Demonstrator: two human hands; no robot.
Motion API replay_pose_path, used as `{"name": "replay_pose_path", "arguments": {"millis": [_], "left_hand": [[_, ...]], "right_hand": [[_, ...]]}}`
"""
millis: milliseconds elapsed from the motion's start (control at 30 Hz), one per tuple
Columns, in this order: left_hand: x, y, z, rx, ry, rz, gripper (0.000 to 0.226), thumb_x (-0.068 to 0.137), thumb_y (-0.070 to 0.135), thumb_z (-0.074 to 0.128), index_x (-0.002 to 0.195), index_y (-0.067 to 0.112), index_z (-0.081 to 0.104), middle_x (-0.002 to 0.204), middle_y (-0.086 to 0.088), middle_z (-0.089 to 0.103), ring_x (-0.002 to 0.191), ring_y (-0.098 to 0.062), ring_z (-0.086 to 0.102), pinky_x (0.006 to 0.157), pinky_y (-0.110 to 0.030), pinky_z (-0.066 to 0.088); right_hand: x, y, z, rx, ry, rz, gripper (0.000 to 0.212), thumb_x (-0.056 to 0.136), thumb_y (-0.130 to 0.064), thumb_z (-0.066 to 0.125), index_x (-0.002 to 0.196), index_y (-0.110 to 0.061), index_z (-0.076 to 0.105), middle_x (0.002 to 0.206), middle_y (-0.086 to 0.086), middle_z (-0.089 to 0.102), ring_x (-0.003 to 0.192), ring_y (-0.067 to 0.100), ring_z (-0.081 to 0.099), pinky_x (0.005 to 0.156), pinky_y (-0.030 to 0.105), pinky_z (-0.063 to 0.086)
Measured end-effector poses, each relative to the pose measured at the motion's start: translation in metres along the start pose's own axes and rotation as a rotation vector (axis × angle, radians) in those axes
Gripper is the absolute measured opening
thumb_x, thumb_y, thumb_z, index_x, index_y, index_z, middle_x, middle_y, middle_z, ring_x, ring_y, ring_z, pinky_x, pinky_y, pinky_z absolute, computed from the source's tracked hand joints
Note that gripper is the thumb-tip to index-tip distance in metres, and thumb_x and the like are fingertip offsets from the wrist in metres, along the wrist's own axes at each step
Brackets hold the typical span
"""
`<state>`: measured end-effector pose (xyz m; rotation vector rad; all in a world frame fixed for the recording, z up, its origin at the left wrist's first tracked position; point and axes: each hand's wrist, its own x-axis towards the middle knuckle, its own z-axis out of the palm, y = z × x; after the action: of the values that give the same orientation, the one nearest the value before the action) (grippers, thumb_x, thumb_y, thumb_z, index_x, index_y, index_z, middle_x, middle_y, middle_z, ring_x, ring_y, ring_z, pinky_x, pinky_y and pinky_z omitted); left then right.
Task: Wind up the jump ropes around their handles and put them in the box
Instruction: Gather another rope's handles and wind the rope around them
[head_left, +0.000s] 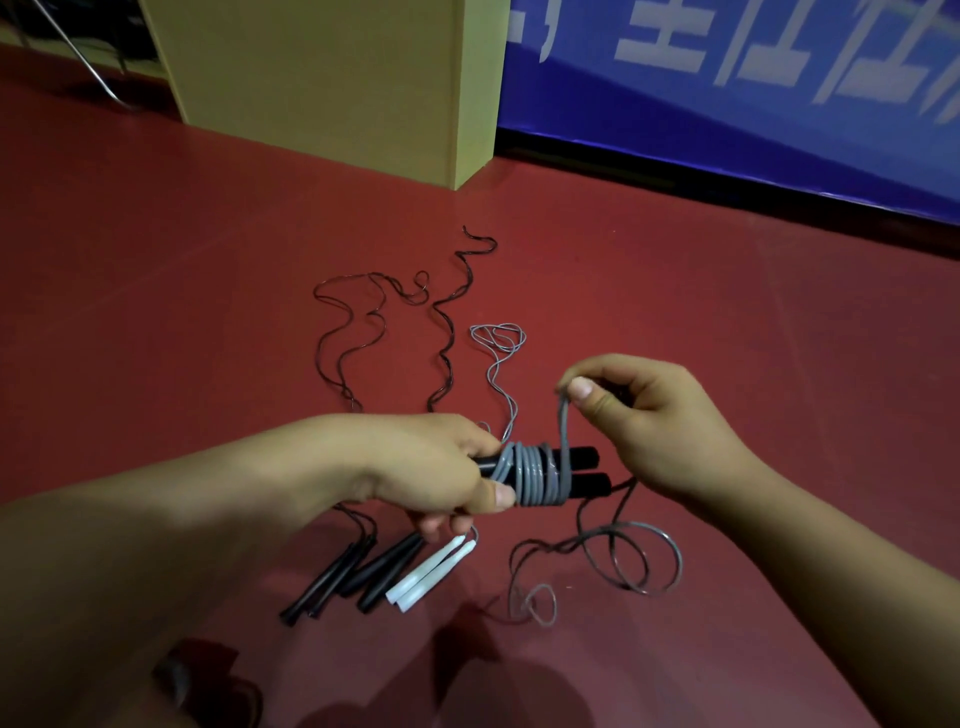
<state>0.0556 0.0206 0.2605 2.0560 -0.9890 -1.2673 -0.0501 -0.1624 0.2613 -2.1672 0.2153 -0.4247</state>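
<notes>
My left hand (436, 467) grips a pair of black handles (584, 472) held side by side, with several turns of grey rope (535, 474) wound around them. My right hand (639, 415) pinches the grey rope just above the handles, pulling it upward. The loose part of this rope (639, 558) lies in loops on the floor below my right hand. On the floor under my left hand lie two pairs of black handles (358, 571) and a pair of white handles (431, 574). Their ropes, black (447, 332) and grey (498, 343), trail away from me. No box shows clearly.
The floor (156, 260) is dark red. A yellow pillar or cabinet (332, 78) stands ahead at the left. A blue banner (727, 93) runs along the wall at the right. A dark object (208, 675) sits at the bottom edge near my left arm.
</notes>
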Motion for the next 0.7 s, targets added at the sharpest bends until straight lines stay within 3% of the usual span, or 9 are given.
{"name": "replay_pose_path", "arguments": {"millis": [167, 300, 400, 467, 567, 633, 700], "left_hand": [[-0.004, 0.002, 0.003, 0.043, -0.085, 0.06, 0.007, 0.1, 0.021, 0.056, 0.096, 0.02, 0.062, 0.063, 0.002, 0.057, 0.045, -0.011, 0.046, 0.049, -0.018, 0.042], [-0.009, 0.005, 0.004, -0.056, -0.145, 0.09, 0.013, 0.1, 0.016, 0.055, 0.095, 0.025, 0.063, 0.06, 0.005, 0.054, 0.051, -0.014, 0.045, 0.047, -0.015, 0.043], [-0.011, 0.011, 0.0, -0.135, -0.179, 0.112, 0.014, 0.101, 0.012, 0.053, 0.098, 0.022, 0.062, 0.058, 0.001, 0.052, 0.044, -0.012, 0.04, 0.05, -0.017, 0.047], [-0.013, 0.012, -0.001, -0.189, -0.21, 0.145, 0.018, 0.101, 0.012, 0.053, 0.093, 0.025, 0.061, 0.059, -0.001, 0.051, 0.04, -0.009, 0.039, 0.062, -0.025, 0.054], [-0.014, 0.01, -0.003, -0.295, -0.277, 0.204, 0.005, 0.098, 0.016, 0.054, 0.099, 0.017, 0.059, 0.057, 0.002, 0.052, 0.036, -0.005, 0.039, 0.08, -0.041, 0.054], [-0.013, 0.01, -0.004, -0.389, -0.286, 0.222, 0.018, 0.093, 0.018, 0.054, 0.109, 0.011, 0.056, 0.056, 0.002, 0.052, 0.035, -0.004, 0.038, 0.083, -0.043, 0.054], [-0.013, 0.01, -0.005, -0.481, -0.289, 0.242, 0.023, 0.09, 0.019, 0.054, 0.109, 0.008, 0.056, 0.057, 0.0, 0.05, 0.035, -0.005, 0.037, 0.082, -0.043, 0.054]], "right_hand": [[0.004, 0.006, 0.001, 0.036, -0.012, 0.169, 0.011, 0.084, -0.007, 0.073, 0.076, -0.015, 0.071, 0.075, -0.001, 0.071, 0.067, 0.003, 0.06, 0.069, 0.017, 0.048], [0.003, 0.008, 0.003, 0.164, -0.065, 0.247, 0.008, 0.081, -0.005, 0.075, 0.086, -0.01, 0.069, 0.064, -0.007, 0.062, 0.053, 0.0, 0.05, 0.055, 0.012, 0.041], [0.003, 0.005, 0.001, 0.358, -0.11, 0.354, 0.021, 0.076, -0.01, 0.076, 0.095, -0.011, 0.066, 0.065, 0.006, 0.054, 0.046, 0.007, 0.041, 0.045, 0.018, 0.034], [0.003, 0.003, 0.0, 0.51, -0.13, 0.429, 0.029, 0.069, -0.014, 0.075, 0.096, -0.011, 0.065, 0.068, 0.009, 0.054, 0.047, 0.011, 0.044, 0.046, 0.021, 0.036], [0.003, 0.003, -0.001, 0.687, -0.171, 0.5, 0.019, 0.069, -0.013, 0.072, 0.086, -0.013, 0.063, 0.069, 0.005, 0.06, 0.049, 0.012, 0.054, 0.048, 0.022, 0.047], [0.002, 0.005, 0.001, 0.696, -0.223, 0.472, 0.018, 0.071, -0.022, 0.079, 0.081, -0.015, 0.065, 0.075, 0.01, 0.058, 0.059, 0.021, 0.054, 0.058, 0.03, 0.047], [-0.001, 0.008, 0.005, 0.673, -0.247, 0.4, 0.038, 0.058, -0.04, 0.088, 0.08, -0.017, 0.067, 0.082, 0.021, 0.055, 0.071, 0.031, 0.048, 0.069, 0.043, 0.039]]}}
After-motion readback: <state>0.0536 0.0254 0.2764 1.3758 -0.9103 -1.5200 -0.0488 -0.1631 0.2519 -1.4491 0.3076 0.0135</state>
